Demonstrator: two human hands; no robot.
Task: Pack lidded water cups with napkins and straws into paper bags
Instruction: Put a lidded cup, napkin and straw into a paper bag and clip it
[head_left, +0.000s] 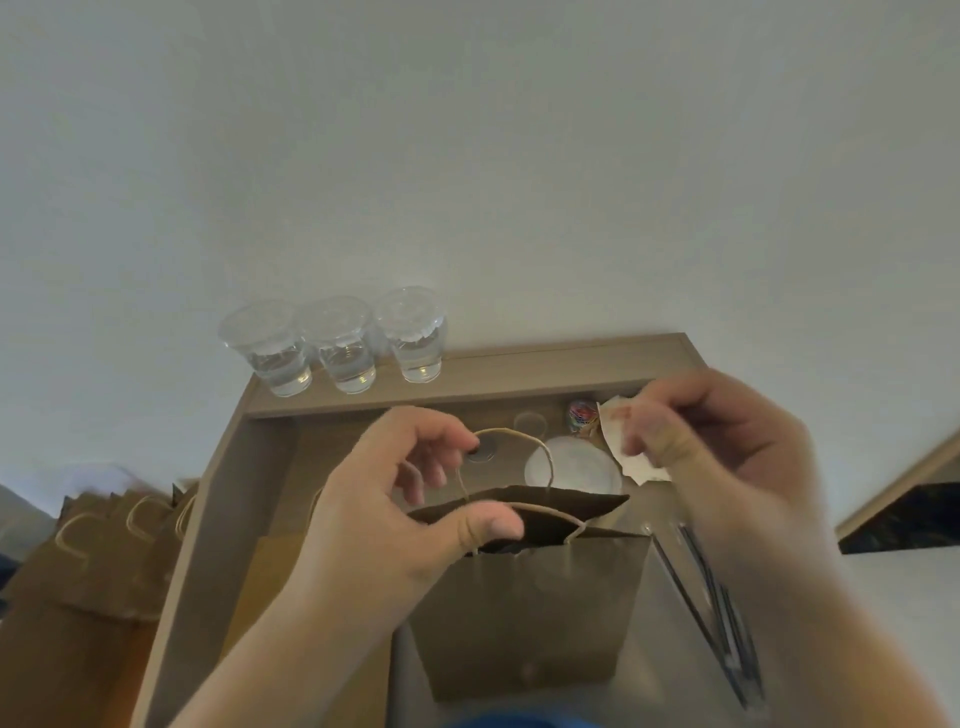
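A stack of spare bags (104, 545) lies at far left. Three lidded cups (343, 348) of water stand in a row on the back ledge (545, 364). The left hand (384, 525) grasps the open bag (530, 613) at its mouth, with the thumb on the near rim and the fingers (441, 447) curled by the far handle. Above and right of the mouth, the right hand (727, 447) pinches a crumpled napkin (618, 441). Dark straws (711, 597) lie on the counter (665, 675), right of the bag.

We're getting just one head cam, looking down across the counter (545, 366) at the wall (467, 156), close over the paper bag (530, 613).
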